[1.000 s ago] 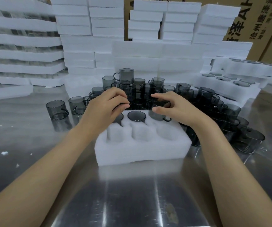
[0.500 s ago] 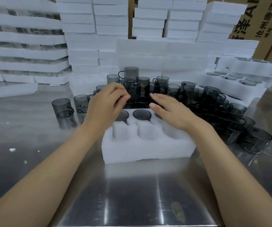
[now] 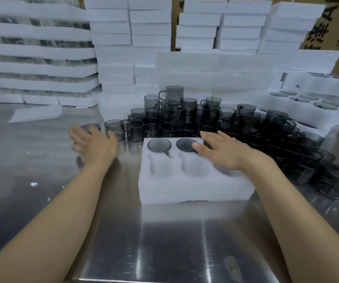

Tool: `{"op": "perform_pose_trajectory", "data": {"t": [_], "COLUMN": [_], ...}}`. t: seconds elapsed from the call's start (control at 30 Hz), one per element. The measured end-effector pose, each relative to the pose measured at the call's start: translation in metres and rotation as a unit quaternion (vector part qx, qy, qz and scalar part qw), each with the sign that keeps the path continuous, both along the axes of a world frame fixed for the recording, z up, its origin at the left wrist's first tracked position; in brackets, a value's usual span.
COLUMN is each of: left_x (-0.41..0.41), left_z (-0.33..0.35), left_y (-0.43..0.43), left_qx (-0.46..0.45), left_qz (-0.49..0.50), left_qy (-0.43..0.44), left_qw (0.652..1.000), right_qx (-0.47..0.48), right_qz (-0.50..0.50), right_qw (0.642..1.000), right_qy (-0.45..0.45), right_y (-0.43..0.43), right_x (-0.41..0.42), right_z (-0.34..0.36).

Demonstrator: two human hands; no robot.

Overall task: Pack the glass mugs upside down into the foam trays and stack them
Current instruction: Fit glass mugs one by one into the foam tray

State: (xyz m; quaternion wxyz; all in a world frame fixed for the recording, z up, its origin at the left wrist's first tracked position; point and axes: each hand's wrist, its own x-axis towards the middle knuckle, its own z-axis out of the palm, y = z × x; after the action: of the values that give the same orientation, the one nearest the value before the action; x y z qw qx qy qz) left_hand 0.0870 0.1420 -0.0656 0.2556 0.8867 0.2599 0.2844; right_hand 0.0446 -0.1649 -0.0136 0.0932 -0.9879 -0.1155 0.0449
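A white foam tray (image 3: 193,188) lies on the steel table in front of me. Its back row holds smoky glass mugs upside down: one at back left (image 3: 159,144), one in the middle (image 3: 186,144); the back right one is hidden under my hand. The front row's pockets are bare. My right hand (image 3: 223,149) lies flat, fingers straight, over the tray's back right. My left hand (image 3: 92,142), blurred and spread, hovers left of the tray near two loose mugs (image 3: 114,129). A heap of grey mugs (image 3: 205,117) stands behind the tray.
Stacks of white foam trays (image 3: 129,48) fill the back. Packed trays (image 3: 307,103) sit at the right. More mugs (image 3: 315,160) crowd the tray's right side. Cardboard boxes (image 3: 335,27) stand at the far right. Foam crumbs (image 3: 34,184) dot the table on the left.
My left hand has left the tray's back left corner and swung out to the left, fingers spread. My right hand has flattened over the back right mug.
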Motion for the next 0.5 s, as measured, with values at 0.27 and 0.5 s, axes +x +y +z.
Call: {"op": "perform_pose_trajectory", "data": {"t": [0.27, 0.5], "left_x": [0.004, -0.01], "left_z": [0.004, 0.026], "left_y": [-0.004, -0.019], "left_qx": [-0.102, -0.06], "left_qz": [0.026, 0.005], "left_qy": [0.029, -0.186], "left_qw": [0.994, 0.981], "right_qx": [0.0, 0.03], "right_qz": [-0.001, -0.027], "right_qw": [1.0, 0.997], "right_qy": [-0.027, -0.066], "right_y": [0.002, 0.006], "right_x": [-0.003, -0.01], "right_z": [-0.003, 0.003]}}
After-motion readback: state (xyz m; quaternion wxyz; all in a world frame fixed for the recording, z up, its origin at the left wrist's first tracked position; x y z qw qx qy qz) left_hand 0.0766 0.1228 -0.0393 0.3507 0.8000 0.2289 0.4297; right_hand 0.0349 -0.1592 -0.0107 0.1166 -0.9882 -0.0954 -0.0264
